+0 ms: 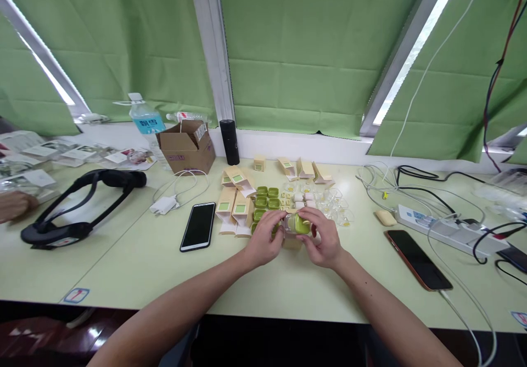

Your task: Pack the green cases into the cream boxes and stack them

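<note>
Between my hands, near the table's front, is a small container [302, 225] with a green part and a clear part. My left hand [264, 240] is closed on its left side, and my right hand [325, 238] closes around its right side. A beige paper piece [292, 242] shows just below it. Just beyond are green square cups [272, 193], tiny yellow pieces [285, 198], small white rounded pieces [303, 197] and clear plastic covers [338, 205]. Beige paper boxes with green labels [242, 208] stand to the left of the cups; part of the cups is hidden behind my left hand.
A white-edged phone [198, 226], a charger [163, 204] and a headset [82, 208] lie left. Behind stand a cardboard box [185, 150], a black bottle [229, 142] and a water bottle [147, 120]. Right are a phone [418, 260] and power strip [436, 230]. Another person's hand [16, 205] shows far left.
</note>
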Demonstrator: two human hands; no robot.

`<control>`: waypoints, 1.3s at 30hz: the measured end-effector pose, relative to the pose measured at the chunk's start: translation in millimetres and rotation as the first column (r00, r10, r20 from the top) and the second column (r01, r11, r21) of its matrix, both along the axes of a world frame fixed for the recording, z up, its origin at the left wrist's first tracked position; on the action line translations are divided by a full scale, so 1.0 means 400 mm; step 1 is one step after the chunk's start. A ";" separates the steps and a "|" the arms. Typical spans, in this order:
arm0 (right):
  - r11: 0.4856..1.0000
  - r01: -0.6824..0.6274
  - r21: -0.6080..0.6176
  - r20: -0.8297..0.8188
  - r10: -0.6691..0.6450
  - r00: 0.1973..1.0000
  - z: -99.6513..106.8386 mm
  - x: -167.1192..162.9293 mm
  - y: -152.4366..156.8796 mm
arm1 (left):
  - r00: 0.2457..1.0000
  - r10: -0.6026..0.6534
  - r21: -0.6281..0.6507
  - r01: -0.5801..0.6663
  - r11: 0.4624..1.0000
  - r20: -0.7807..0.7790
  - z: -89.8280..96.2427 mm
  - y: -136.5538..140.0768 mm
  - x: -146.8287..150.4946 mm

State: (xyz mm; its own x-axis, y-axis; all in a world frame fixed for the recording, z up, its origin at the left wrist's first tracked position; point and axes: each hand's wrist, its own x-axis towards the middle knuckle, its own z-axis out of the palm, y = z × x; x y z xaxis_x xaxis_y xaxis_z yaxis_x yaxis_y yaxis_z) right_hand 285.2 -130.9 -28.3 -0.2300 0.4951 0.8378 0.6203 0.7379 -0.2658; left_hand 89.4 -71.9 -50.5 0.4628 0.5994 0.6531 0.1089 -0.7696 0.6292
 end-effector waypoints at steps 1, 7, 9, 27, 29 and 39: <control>1.000 0.012 -0.014 0.009 -0.012 1.000 0.003 0.005 0.001 | 1.000 0.012 -0.007 -0.012 1.000 -0.004 -0.004 0.001 -0.001; 0.998 0.031 -0.053 0.077 -0.027 0.997 0.023 0.024 0.001 | 0.997 0.018 -0.047 -0.022 0.999 -0.080 -0.002 -0.002 -0.001; 0.998 0.053 -0.023 0.124 -0.050 0.991 0.025 0.024 0.000 | 0.996 0.019 -0.055 -0.024 0.998 -0.087 0.002 -0.002 0.000; 0.979 0.100 -0.180 0.182 -0.066 0.981 0.008 0.007 0.005 | 0.994 -0.006 -0.101 -0.005 0.995 -0.105 0.002 0.001 -0.007; 0.973 0.121 -0.195 0.173 -0.087 0.981 0.005 0.006 0.006 | 0.995 -0.014 -0.102 0.004 0.995 -0.097 0.004 0.003 -0.008; 0.914 0.050 -0.403 -0.087 -0.092 0.992 0.004 -0.003 0.010 | 0.994 -0.054 -0.223 0.032 0.974 -0.093 0.007 0.006 -0.015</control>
